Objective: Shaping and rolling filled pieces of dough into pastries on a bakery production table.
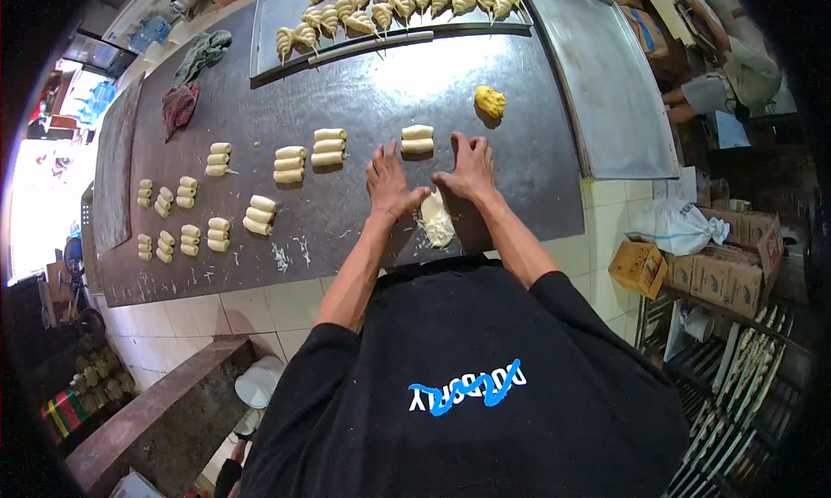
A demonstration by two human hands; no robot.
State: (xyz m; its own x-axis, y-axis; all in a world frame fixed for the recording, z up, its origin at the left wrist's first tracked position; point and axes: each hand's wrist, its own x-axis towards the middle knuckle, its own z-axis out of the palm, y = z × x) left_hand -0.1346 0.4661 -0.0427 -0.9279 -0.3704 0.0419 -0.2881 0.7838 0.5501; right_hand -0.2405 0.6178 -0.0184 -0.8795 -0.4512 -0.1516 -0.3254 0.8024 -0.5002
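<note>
We found both hands pressed flat on the dark grey metal worktop (pixel 346 91), fingers spread and holding nothing closed. The left hand (pixel 387 184) and right hand (pixel 470 169) met at the thumbs over a pale, flattened piece of dough (pixel 435 218), which lay just near of them at the near edge of the worktop; the open palms suggested rolling or stretching rather than gripping. Just beyond the fingertips sat a stack of two cream dough logs (pixel 417 139), and further left we noted similar stacks (pixel 328 146) set apart in rows, presumably so they would not stick together. A lump of yellow filling (pixel 490 101) lay beyond and to the right of the right hand, within easy reach. At the far side, a steel tray (pixel 286 13) held twisted cone-shaped pastries (pixel 407 0) in a line. An empty metal tray (pixel 606 82) stood to the right.
</note>
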